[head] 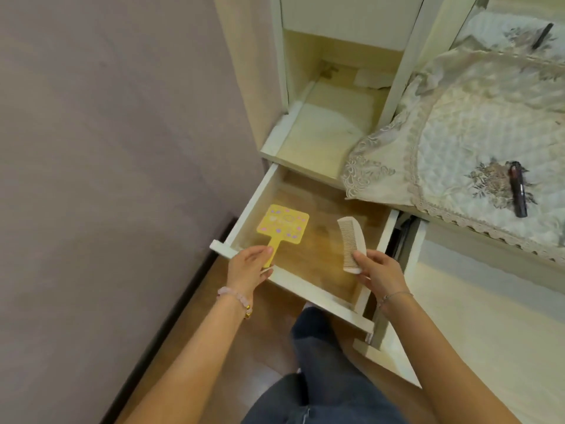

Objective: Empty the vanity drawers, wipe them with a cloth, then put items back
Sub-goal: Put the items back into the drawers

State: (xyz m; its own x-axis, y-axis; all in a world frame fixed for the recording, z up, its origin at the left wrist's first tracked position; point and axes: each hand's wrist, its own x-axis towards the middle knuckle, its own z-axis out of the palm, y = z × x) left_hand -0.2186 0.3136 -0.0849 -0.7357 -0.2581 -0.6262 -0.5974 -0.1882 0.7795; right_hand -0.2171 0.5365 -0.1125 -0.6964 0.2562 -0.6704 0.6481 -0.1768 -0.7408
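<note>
An open white drawer (293,281) with a wooden bottom juts out from the vanity. My left hand (249,266) pinches the handle of a yellow hand mirror (282,226) with purple dots, held over the drawer's left side. My right hand (380,275) grips the lower end of a white comb (351,241) over the drawer's right side. The drawer bottom between them is bare wood.
Above the drawer is an open shelf (321,136) with a white cloth or paper on it. A lace-edged quilted cover (464,139) lies on the vanity top with a dark tube (518,191) on it. A wall stands to the left; my knees are below.
</note>
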